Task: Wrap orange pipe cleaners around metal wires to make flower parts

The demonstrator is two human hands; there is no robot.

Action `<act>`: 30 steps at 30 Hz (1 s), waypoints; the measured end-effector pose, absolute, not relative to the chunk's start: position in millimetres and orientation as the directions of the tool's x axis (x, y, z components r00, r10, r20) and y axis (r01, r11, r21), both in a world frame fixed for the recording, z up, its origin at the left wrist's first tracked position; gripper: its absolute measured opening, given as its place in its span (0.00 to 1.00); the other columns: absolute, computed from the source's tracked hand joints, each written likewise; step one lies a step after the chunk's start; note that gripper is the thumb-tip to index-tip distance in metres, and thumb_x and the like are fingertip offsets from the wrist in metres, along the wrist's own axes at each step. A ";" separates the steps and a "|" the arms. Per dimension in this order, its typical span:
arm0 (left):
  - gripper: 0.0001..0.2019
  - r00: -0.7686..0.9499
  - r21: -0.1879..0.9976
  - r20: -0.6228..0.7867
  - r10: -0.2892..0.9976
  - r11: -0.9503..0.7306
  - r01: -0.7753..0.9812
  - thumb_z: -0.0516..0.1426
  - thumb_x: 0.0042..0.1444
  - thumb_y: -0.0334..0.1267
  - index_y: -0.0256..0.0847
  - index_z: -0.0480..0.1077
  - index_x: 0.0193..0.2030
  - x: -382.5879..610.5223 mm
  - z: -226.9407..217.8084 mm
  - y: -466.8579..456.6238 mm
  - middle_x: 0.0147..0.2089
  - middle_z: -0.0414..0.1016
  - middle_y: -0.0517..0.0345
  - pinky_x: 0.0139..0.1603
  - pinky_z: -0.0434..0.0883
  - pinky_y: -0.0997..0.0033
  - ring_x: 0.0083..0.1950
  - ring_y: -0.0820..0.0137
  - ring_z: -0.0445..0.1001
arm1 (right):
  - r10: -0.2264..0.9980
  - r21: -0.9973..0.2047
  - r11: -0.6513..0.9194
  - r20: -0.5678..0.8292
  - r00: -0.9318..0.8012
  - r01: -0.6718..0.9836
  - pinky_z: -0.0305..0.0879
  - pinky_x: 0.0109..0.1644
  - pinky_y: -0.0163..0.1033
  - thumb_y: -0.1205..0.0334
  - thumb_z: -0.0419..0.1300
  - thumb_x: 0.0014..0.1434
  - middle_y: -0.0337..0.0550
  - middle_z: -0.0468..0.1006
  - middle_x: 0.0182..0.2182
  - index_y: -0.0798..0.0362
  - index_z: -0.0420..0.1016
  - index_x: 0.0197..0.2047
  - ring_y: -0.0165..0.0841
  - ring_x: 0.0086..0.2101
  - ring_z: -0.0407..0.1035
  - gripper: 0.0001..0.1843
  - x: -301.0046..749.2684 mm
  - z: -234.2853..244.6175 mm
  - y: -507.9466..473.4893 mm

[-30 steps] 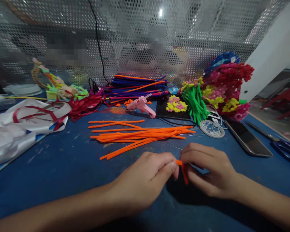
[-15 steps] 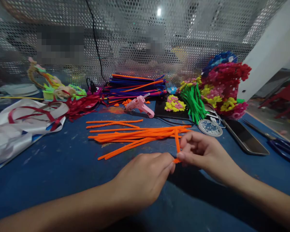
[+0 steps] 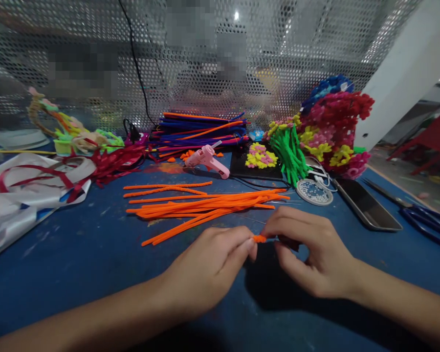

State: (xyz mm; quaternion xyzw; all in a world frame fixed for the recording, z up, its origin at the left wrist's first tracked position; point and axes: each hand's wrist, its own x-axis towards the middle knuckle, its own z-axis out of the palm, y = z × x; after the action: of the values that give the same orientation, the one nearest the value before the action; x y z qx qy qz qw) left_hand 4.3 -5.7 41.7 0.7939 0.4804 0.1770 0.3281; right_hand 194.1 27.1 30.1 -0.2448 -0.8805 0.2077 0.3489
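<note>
My left hand [image 3: 220,264] pinches a short twisted orange pipe cleaner [image 3: 258,238] between thumb and index finger. One tightly wound end of it sticks out to the right of the fingertips. Just to the right, my right hand [image 3: 311,249] is curled with its thumb apart from the fingers. Its index fingertip is close by the orange end; whether it touches cannot be made out. Beyond both hands lies a loose pile of orange pipe cleaners [image 3: 198,205] on the blue table [image 3: 106,274], with thin wire stems near its right end.
A pink glue gun [image 3: 208,160] lies behind the pile, before a bundle of blue and orange pipe cleaners [image 3: 201,129]. Green stems [image 3: 290,154], a dish of white beads [image 3: 314,191], a phone [image 3: 366,203] and scissors [image 3: 418,212] are rightward. White ribbon [image 3: 22,210] covers the left.
The upright length of orange pipe cleaner no longer shows, and a wound end is seen instead. My right hand has let go its pinch and turned, thumb dropping away. The view shifted slightly.
</note>
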 end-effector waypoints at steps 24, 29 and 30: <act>0.15 0.461 0.739 -0.049 0.886 -0.279 0.614 0.43 0.63 0.40 0.39 0.65 0.29 3.2 45.5 -2.5 0.24 0.63 0.66 0.30 0.57 0.77 0.28 0.76 0.63 | 0.436 -0.369 0.887 0.475 -0.764 0.277 0.68 0.38 0.38 0.75 0.49 0.44 0.48 0.69 0.38 0.55 0.64 0.42 0.34 0.37 0.66 0.19 198.1 25.7 35.2; 0.15 0.469 0.738 -0.049 0.882 -0.284 0.612 0.43 0.63 0.39 0.39 0.65 0.29 3.6 46.7 -2.4 0.25 0.64 0.66 0.30 0.57 0.76 0.28 0.75 0.63 | 0.427 -0.274 0.904 0.522 -0.738 0.330 0.67 0.36 0.34 0.75 0.49 0.52 0.45 0.71 0.36 0.53 0.67 0.38 0.31 0.36 0.67 0.13 198.1 22.6 38.2; 0.15 0.470 0.739 -0.045 0.881 -0.288 0.610 0.43 0.63 0.39 0.39 0.65 0.29 3.7 46.9 -2.5 0.25 0.64 0.65 0.31 0.57 0.76 0.28 0.75 0.63 | 0.426 -0.244 0.904 0.534 -0.730 0.350 0.66 0.36 0.34 0.75 0.49 0.54 0.44 0.71 0.35 0.53 0.67 0.38 0.30 0.35 0.67 0.11 197.9 20.6 39.2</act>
State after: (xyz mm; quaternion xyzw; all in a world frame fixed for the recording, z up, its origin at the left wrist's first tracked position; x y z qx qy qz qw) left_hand 3.7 -2.5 46.9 0.7795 0.4781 0.1902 0.3571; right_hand 197.9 39.2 20.6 -0.2092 -0.9279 0.0633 0.3022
